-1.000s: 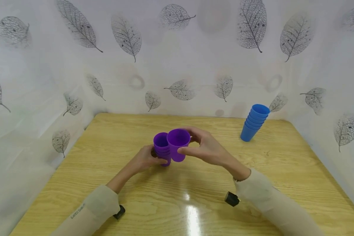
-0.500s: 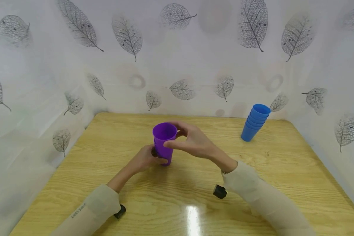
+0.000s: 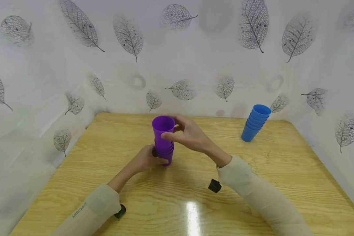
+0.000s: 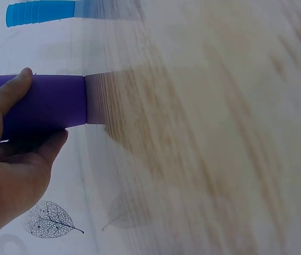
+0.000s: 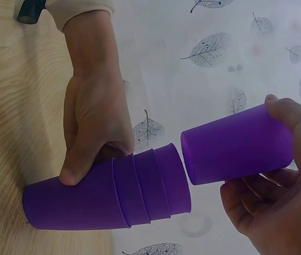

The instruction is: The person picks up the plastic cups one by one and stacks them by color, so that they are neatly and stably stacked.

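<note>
Near the table's middle, a stack of several nested purple cups [image 3: 166,157] stands upright. My left hand [image 3: 146,159] grips it low down, with thumb and fingers on opposite sides, as the left wrist view also shows on the purple stack [image 4: 54,103]. Directly above, my right hand [image 3: 191,136] holds a single purple cup [image 5: 232,146] by its side, mouth up. In the right wrist view this cup's base faces the top rim of the stack [image 5: 81,204], with a narrow gap between them. The cup's far side is hidden.
A leaning-looking stack of blue cups [image 3: 253,126] stands at the back right of the wooden table [image 3: 112,131]. Behind the table hangs a pale leaf-patterned backdrop [image 3: 194,59]. Dark devices sit below both wrists, one being a black block [image 3: 214,186].
My right hand has carried the single purple cup left, from beside the stack to above it, and raised it slightly. The left hand and its stack have stayed in place.
</note>
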Demonstrator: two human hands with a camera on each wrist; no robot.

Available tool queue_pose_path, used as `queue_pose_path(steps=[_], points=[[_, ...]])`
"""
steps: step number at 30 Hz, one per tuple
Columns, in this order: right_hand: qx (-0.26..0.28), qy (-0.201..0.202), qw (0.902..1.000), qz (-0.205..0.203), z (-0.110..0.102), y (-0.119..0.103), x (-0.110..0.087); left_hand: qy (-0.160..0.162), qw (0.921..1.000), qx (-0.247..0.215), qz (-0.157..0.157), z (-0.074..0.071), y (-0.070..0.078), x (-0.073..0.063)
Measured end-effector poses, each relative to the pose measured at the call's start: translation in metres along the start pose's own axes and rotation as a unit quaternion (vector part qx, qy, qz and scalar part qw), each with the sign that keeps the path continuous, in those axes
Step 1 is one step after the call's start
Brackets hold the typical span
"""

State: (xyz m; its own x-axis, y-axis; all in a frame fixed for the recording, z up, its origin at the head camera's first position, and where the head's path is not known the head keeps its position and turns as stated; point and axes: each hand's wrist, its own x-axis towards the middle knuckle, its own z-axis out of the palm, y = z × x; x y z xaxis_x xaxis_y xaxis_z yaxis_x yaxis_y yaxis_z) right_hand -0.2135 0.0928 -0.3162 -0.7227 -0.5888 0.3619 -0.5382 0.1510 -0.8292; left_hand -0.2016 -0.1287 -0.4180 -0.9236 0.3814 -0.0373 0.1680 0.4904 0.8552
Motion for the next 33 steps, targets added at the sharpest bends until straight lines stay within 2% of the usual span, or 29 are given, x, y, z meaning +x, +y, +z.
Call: queue_pose_path(steps=[10,23,33], points=[[0.004,0.017,0.9998,-0.007,0.002,0.013,0.004,-0.002,0.9997,-0.004,0.026,0.0,-0.001,0.0],[-0.008,0.014,0.9999,0.007,0.002,0.021,0.0,-0.004,0.999,-0.005,0.045,0.001,-0.003,0.0],[-0.035,0.024,0.9989,0.02,-0.001,0.028,-0.008,0.023,0.9994,0.011,0.023,0.005,-0.002,-0.001]])
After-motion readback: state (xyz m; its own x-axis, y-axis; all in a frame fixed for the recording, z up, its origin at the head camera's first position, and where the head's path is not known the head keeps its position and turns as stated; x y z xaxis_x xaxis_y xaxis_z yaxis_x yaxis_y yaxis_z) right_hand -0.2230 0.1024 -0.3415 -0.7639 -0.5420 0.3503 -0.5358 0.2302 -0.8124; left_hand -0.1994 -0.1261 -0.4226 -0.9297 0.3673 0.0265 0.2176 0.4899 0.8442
